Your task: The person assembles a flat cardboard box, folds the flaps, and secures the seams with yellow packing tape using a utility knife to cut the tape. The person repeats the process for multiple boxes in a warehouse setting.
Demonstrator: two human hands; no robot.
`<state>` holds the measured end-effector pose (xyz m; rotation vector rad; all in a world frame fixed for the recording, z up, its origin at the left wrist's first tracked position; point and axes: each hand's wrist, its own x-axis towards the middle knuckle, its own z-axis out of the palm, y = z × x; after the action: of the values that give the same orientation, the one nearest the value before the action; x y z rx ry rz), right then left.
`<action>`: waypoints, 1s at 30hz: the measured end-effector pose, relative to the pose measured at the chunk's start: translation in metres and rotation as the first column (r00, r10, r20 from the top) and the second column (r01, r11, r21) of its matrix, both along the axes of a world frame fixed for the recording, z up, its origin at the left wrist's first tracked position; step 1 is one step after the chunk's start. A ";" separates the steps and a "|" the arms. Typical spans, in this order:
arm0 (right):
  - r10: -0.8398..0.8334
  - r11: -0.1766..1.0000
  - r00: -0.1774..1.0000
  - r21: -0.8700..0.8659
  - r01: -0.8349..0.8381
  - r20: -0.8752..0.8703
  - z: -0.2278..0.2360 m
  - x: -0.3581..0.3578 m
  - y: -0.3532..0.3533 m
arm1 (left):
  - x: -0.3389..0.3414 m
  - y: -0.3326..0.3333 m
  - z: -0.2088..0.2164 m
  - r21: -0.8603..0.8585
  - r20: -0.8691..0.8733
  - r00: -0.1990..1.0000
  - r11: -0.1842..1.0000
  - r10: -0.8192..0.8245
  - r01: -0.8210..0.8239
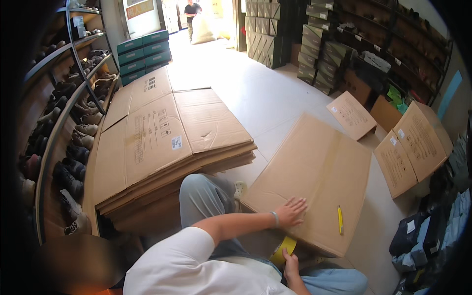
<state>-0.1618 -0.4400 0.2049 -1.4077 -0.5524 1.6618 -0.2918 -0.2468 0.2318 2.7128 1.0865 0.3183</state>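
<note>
A large closed cardboard box [290,162] stands on the floor before me, with a strip of tape along the seam of its top. My left hand [293,212] lies flat on the near left part of that top, fingers stretched out. Below the box's near edge, my right hand [291,265] grips a yellow roll of tape [284,250], held close to the near side of the box. A yellow utility knife [340,220] rests on the box top, to the right of my left hand.
Flattened cartons [162,142] are piled at my left, beside a shoe rack [69,113]. Smaller cardboard boxes [413,147] stand on the right. Stacked shoe boxes [265,37] and teal boxes [142,54] stand farther back. Another person [191,17] is near the bright doorway with a large sack.
</note>
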 end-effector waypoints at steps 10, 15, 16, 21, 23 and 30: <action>0.333 0.943 0.913 -0.088 -0.321 0.236 -0.030 0.026 0.007 | 0.117 0.098 0.002 -0.023 -0.011 0.991 0.991 0.134 -0.134; 0.266 0.962 0.896 -0.036 -0.272 0.355 -0.003 0.012 -0.001 | 0.142 0.123 -0.007 -0.069 -0.009 0.979 0.977 0.202 -0.203; 0.264 0.964 0.912 -0.042 -0.264 0.313 -0.007 0.013 0.000 | 0.142 0.124 -0.008 -0.082 -0.009 0.976 0.973 0.217 -0.217; 0.256 0.965 0.962 -0.083 -0.249 0.096 -0.014 0.017 0.000 | 0.144 0.123 -0.015 -0.045 -0.023 0.971 0.970 0.239 -0.240; 0.245 0.966 0.969 -0.095 -0.242 0.017 -0.012 0.020 0.002 | 0.144 0.121 -0.014 -0.033 -0.012 0.965 0.964 0.263 -0.263; 0.207 0.973 0.975 -0.088 -0.214 -0.082 -0.005 0.010 0.004 | 0.131 0.105 -0.015 -0.083 -0.029 0.934 0.931 0.355 -0.357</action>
<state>-0.1518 -0.4362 0.2001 -1.3897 -0.6040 1.9235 -0.1609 -0.1413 0.2166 2.4350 1.5601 0.2988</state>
